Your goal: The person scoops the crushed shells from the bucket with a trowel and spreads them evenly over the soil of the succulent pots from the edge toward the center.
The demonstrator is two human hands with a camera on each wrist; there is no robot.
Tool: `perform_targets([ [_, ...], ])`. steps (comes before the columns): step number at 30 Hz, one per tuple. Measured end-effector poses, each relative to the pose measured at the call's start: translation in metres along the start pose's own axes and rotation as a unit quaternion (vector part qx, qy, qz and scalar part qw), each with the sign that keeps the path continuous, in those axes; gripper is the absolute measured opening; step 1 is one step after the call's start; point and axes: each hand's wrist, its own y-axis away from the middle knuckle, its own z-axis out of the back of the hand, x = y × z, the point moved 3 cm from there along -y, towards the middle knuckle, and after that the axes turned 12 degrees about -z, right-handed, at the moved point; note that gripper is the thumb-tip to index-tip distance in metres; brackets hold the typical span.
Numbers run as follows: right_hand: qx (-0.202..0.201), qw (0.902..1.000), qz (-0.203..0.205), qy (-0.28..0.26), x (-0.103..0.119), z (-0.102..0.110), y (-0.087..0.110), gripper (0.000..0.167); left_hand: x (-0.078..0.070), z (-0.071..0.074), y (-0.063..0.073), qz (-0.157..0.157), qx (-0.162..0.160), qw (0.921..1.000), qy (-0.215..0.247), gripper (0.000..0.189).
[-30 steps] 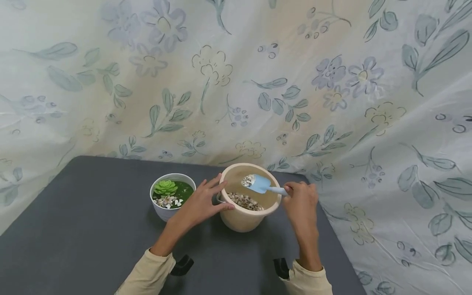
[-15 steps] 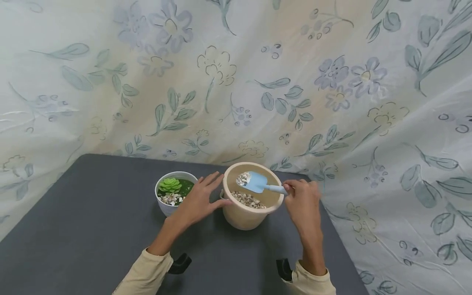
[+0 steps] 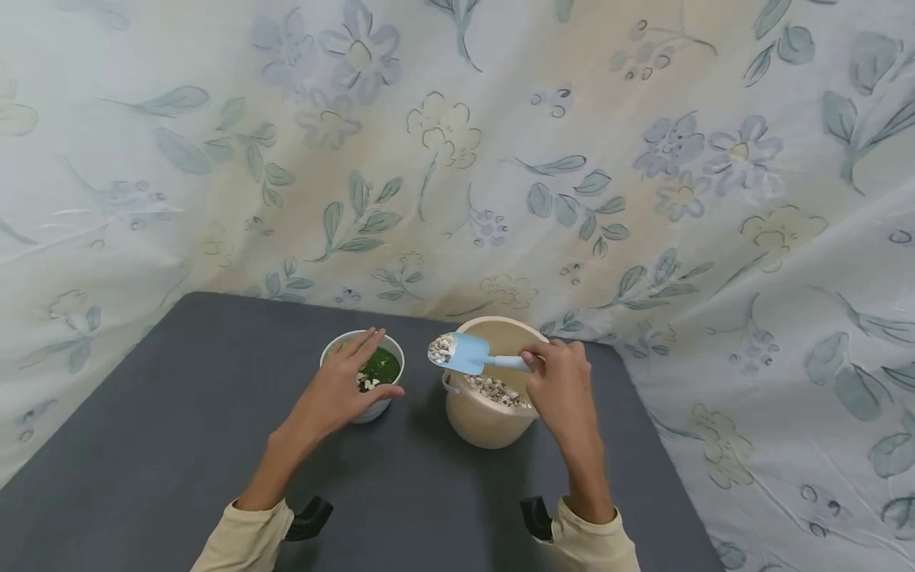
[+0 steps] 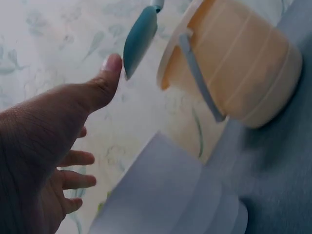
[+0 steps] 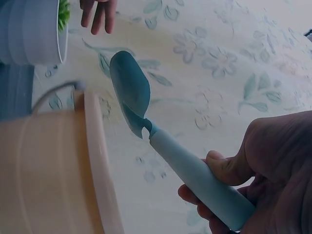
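Right hand [image 3: 565,389] has fingers wrapped round blue trowel [image 3: 469,355], loaded with pebbles [image 3: 442,348], raised by beige bucket [image 3: 480,423]. Left hand [image 3: 334,393]: fingers spread, near white pot [image 3: 372,411].

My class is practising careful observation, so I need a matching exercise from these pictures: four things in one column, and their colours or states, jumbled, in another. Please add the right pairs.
Things
1. trowel
2. bucket
3. plant pot
4. right hand

Colours or states
A. whitish, partly hidden by the left hand in the head view
B. gripping a handle
C. light blue, carrying small stones
D. beige, standing on the grey table

Right pairs: 1-C, 2-D, 3-A, 4-B
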Motion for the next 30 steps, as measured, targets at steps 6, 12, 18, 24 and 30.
perform_targets([
  [6, 0.014, 0.9993, 0.035, -0.006, 0.015, -0.015, -0.005, 0.014, 0.013, 0.008, 0.01, 0.006, -0.011, 0.9999, -0.012, 0.098],
  [12, 0.012, 0.9969, 0.075, -0.02, 0.029, -0.032, -0.008, 0.009, 0.028, 0.012, 0.024, 0.042, 0.018, 0.9988, -0.017, 0.106],
  [18, 0.033, 0.994, 0.104, -0.01, 0.045, -0.054, -0.012, 0.009, 0.037, 0.013, 0.029, 0.065, 0.036, 0.9971, -0.018, 0.11],
  [24, 0.088, 0.988, 0.125, 0.023, 0.061, -0.076, -0.013, 0.009, 0.043, 0.01, 0.032, 0.083, 0.04, 0.9956, -0.013, 0.114],
  [30, 0.077, 0.9798, 0.17, 0.073, 0.074, -0.085, -0.015, 0.01, 0.045, 0.01, 0.033, 0.092, 0.034, 0.9951, 0.004, 0.119],
])
